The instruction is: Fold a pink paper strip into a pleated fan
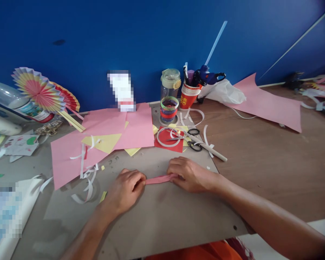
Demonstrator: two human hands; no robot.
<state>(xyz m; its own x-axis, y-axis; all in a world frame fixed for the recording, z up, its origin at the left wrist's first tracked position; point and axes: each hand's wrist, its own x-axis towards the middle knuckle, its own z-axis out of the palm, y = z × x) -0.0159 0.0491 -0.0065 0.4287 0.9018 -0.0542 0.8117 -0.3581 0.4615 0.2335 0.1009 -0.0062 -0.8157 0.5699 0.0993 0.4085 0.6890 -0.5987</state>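
A narrow pink paper strip [159,179] is stretched sideways between my two hands, low over the grey table. My left hand [128,187] pinches its left end with curled fingers. The right end is gripped by my right hand [188,175], its fingers closed around the paper. Beyond my hands lie large pink paper sheets [139,130], with a yellow paper piece [104,142] on top. Black-handled scissors [194,139] rest past my right hand, by a red paper square [173,146] and a roll of tape [158,136].
A clear bottle [170,85] and red paper cups [188,95] holding a glue gun [207,76] stand near the blue wall. A pale stick [213,151] lies right of the scissors. Paper fans [40,90] lean at left. White strip scraps [89,189] lie left of my hands.
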